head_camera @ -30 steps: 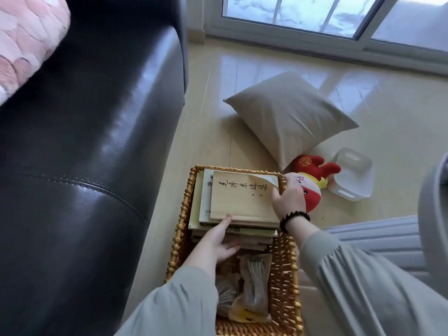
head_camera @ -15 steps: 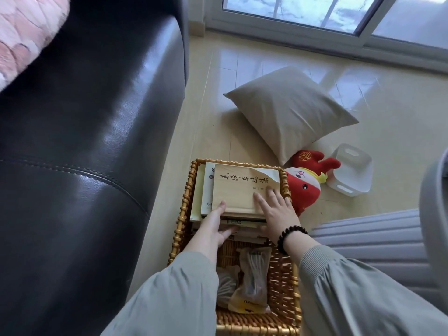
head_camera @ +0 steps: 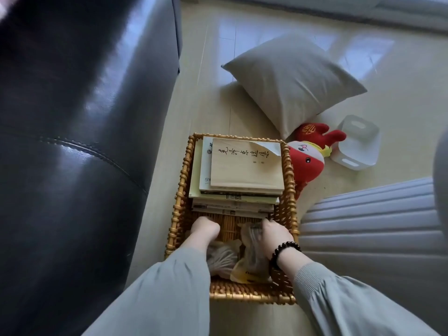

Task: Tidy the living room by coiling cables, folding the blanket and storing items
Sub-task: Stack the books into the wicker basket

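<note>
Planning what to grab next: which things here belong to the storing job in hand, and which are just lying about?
In hand: wicker basket, stack of books, bagged cables, left hand, right hand, both inside it.
Lying about on the floor: grey cushion, red plush toy, white bin.

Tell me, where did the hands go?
Both came off the tan paperback book and slid back toward the person: left hand down before the book stack, right hand onto the clear plastic bag. Woven wicker basket, grey pillow, red plush toy stayed put.
</note>
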`<state>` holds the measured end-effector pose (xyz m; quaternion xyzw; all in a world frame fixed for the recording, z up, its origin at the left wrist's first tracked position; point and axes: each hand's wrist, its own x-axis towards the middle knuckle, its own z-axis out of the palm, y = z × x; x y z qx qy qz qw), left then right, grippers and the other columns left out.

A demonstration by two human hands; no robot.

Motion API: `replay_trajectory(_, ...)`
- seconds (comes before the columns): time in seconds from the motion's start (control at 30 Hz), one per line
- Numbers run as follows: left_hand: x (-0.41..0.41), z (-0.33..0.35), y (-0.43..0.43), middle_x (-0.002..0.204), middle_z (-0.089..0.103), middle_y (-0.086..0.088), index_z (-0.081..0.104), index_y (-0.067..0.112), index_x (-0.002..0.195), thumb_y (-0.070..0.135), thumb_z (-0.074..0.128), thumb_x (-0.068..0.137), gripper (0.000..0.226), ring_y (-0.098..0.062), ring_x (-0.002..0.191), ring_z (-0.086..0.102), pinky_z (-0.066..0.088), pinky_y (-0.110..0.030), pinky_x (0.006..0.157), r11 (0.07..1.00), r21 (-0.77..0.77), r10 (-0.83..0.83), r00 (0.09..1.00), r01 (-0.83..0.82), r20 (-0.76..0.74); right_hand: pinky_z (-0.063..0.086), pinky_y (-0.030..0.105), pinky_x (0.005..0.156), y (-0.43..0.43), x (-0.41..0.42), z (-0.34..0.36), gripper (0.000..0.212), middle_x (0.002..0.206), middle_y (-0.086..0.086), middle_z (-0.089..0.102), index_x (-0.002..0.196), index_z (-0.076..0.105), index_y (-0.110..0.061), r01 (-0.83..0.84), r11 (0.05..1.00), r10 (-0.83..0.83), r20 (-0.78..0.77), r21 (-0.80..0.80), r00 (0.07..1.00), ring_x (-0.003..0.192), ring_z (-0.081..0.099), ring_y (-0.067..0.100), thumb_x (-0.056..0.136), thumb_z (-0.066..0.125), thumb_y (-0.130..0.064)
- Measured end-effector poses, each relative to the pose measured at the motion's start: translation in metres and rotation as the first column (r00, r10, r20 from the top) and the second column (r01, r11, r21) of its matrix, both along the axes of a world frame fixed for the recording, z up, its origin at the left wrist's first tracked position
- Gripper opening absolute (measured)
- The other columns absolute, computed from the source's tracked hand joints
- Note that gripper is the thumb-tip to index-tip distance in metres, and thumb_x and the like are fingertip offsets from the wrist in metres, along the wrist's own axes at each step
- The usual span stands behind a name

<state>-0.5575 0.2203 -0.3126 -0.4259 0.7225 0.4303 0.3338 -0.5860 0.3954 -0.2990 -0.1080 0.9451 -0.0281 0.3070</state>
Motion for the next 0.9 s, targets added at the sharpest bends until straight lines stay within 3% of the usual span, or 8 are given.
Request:
replay_trajectory(0.07, 0.010, 0.002, 0.002, 0.129, 0.056, -0.013, 0.057, 0.010, 0.126, 0.011, 0.050, 0.092, 0.035, -0.028, 0.120, 0.052, 0.045, -0.033, 0.095, 0.923, -0.178, -0.339, 0.940, 0.342, 0.048, 0.043, 0.041, 0.096, -0.007, 0.006, -0.011, 0.042, 0.132, 0.012, 0.047, 0.132, 0.036, -0.009, 0.218, 0.975, -0.220, 0.096, 0.032, 0.971, 0.119, 0.053, 0.031, 0.094, 0.050, -0.018)
replay_trajectory(0.13, 0.020, -0.003, 0.003, 0.150, 0.037, -0.011, 0.042, 0.019, 0.143, 0.021, 0.049, 0.094, 0.050, -0.030, 0.141, 0.027, 0.031, -0.041, 0.112, 0.795, -0.192, -0.570, 0.817, 0.576, 0.090, 0.040, 0.042, 0.101, -0.017, 0.011, -0.019, 0.063, 0.141, 0.014, 0.037, 0.142, 0.020, -0.007, 0.376, 0.925, -0.381, 0.137, 0.061, 0.914, 0.125, 0.048, 0.033, 0.093, 0.055, -0.024)
replay_trajectory(0.27, 0.037, -0.018, -0.002, 0.155, 0.031, -0.009, 0.031, 0.028, 0.149, 0.027, 0.054, 0.092, 0.062, -0.033, 0.146, 0.015, 0.025, -0.048, 0.116, 0.673, -0.085, -0.725, 0.678, 0.735, 0.125, 0.037, 0.041, 0.104, -0.024, 0.020, -0.031, 0.087, 0.147, 0.018, 0.024, 0.149, -0.001, -0.009, 0.502, 0.860, -0.510, 0.204, 0.095, 0.835, 0.128, 0.043, 0.034, 0.090, 0.059, -0.032)
replay_trajectory(0.37, 0.041, -0.017, 0.001, 0.155, 0.030, -0.007, 0.033, 0.029, 0.147, 0.027, 0.056, 0.090, 0.061, -0.035, 0.147, 0.009, 0.016, -0.054, 0.117, 0.558, -0.147, -0.804, 0.576, 0.817, 0.147, 0.038, 0.040, 0.104, -0.021, 0.020, -0.035, 0.099, 0.145, 0.017, 0.028, 0.150, -0.007, -0.016, 0.544, 0.836, -0.546, 0.216, 0.073, 0.810, 0.128, 0.044, 0.033, 0.084, 0.067, -0.027)
replay_trajectory(0.53, 0.046, -0.023, 0.017, 0.153, 0.030, -0.008, 0.037, 0.027, 0.144, 0.034, 0.059, 0.089, 0.060, -0.034, 0.147, 0.009, 0.015, -0.059, 0.113, 0.485, -0.166, -0.846, 0.509, 0.859, 0.160, 0.052, 0.037, 0.089, -0.019, 0.020, -0.026, 0.088, 0.128, 0.011, 0.042, 0.146, 0.013, -0.028, 0.367, 0.927, -0.353, 0.151, -0.081, 0.923, 0.110, 0.055, 0.029, 0.077, 0.069, -0.018)
replay_trajectory(0.63, 0.048, -0.022, 0.018, 0.152, 0.032, -0.008, 0.041, 0.024, 0.143, 0.038, 0.056, 0.091, 0.055, -0.032, 0.146, 0.013, 0.019, -0.055, 0.114, 0.462, -0.213, -0.856, 0.496, 0.861, 0.147, 0.052, 0.036, 0.089, -0.024, 0.011, -0.013, 0.085, 0.125, 0.007, 0.048, 0.144, 0.018, -0.035, 0.091, 0.980, -0.067, 0.133, -0.176, 0.989, 0.106, 0.056, 0.025, 0.078, 0.070, -0.023)
replay_trajectory(0.8, 0.055, -0.017, 0.001, 0.150, 0.037, -0.006, 0.048, 0.017, 0.139, 0.034, 0.054, 0.094, 0.049, -0.025, 0.144, 0.020, 0.024, -0.040, 0.117, 0.481, -0.296, -0.853, 0.518, 0.825, 0.057, 0.045, 0.037, 0.092, -0.025, -0.002, 0.017, 0.084, 0.122, 0.006, 0.051, 0.147, 0.019, -0.034, -0.454, 0.887, 0.460, 0.221, -0.082, 0.860, 0.108, 0.051, 0.025, 0.080, 0.068, -0.046)
replay_trajectory(0.9, 0.056, -0.012, -0.002, 0.157, 0.026, -0.006, 0.047, 0.016, 0.142, 0.029, 0.051, 0.096, 0.048, -0.027, 0.149, 0.007, 0.009, -0.043, 0.121, 0.392, -0.314, -0.882, 0.450, 0.865, 0.138, 0.042, 0.042, 0.102, -0.019, 0.016, 0.008, 0.097, 0.131, 0.008, 0.047, 0.149, -0.002, -0.036, -0.484, 0.871, 0.488, 0.236, -0.078, 0.840, 0.119, 0.046, 0.027, 0.083, 0.068, -0.021)
